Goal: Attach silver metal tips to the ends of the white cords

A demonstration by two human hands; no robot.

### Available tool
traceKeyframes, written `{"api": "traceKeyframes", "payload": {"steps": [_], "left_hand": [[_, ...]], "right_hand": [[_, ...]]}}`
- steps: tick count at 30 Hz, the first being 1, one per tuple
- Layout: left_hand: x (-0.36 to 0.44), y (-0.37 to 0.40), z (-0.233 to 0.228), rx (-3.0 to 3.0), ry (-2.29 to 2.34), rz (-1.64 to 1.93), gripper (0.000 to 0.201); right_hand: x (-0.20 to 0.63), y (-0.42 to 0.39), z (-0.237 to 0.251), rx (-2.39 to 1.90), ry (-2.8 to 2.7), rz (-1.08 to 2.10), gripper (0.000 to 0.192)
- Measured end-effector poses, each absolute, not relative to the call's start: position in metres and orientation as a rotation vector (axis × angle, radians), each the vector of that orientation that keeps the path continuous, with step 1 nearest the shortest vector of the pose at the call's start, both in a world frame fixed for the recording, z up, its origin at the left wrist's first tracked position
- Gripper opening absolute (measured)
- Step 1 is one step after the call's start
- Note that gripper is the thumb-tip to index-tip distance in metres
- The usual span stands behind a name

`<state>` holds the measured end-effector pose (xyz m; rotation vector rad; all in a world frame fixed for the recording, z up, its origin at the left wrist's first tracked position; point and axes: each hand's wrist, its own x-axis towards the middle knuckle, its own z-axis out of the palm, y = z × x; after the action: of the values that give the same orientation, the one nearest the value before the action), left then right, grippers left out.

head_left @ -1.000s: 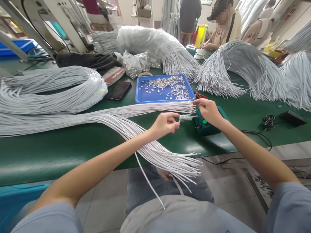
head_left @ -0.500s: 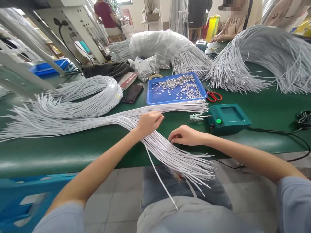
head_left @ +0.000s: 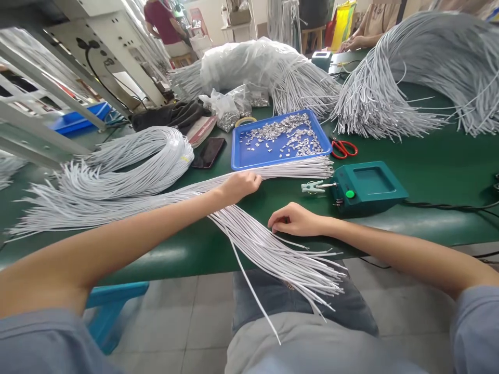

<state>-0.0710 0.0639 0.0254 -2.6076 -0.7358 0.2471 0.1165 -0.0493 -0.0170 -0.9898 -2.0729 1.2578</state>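
My left hand (head_left: 239, 185) reaches forward and closes its fingers over a flat bundle of white wires (head_left: 296, 167) that ends just in front of a blue tray (head_left: 249, 156) of small metal terminals. My right hand (head_left: 296, 221) rests near the table's front edge, fingers curled, with its fingertips pinching a wire at the side of a second wire bundle (head_left: 280, 254). That bundle fans off the edge over my lap. A green box (head_left: 366, 184) with a green button and a small clip (head_left: 314, 186) on its left side stands to the right of both hands.
Red scissors (head_left: 343, 149) lie beside the tray, a dark phone (head_left: 208, 152) to its left. A big coil of white wires (head_left: 148, 156) fills the left, more heaps (head_left: 409, 78) the right and back. Other people work at the far end.
Both hands left the clip on the green box. My right hand dropped to the hanging bundle by the table edge; my left hand went to that bundle, then forward onto the upper one.
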Motion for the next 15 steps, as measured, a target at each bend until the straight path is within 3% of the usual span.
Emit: {"api": "traceKeyframes", "payload": {"steps": [5,12,15], "left_hand": [[-0.081,0.071,0.034,-2.546,-0.786,0.095,0.020],[-0.103,0.087,0.063,-2.487,-1.024,-0.762,0.011],[-0.078,0.065,0.082,-2.768,-1.209,-1.060,0.012]], "right_hand": [[0.116,-0.049,-0.017,-0.979,-2.084,1.252,0.022],[0.115,-0.047,-0.016,-0.970,-2.101,1.253,0.024],[0.114,-0.046,-0.018,-0.977,-2.095,1.265,0.024]]}}
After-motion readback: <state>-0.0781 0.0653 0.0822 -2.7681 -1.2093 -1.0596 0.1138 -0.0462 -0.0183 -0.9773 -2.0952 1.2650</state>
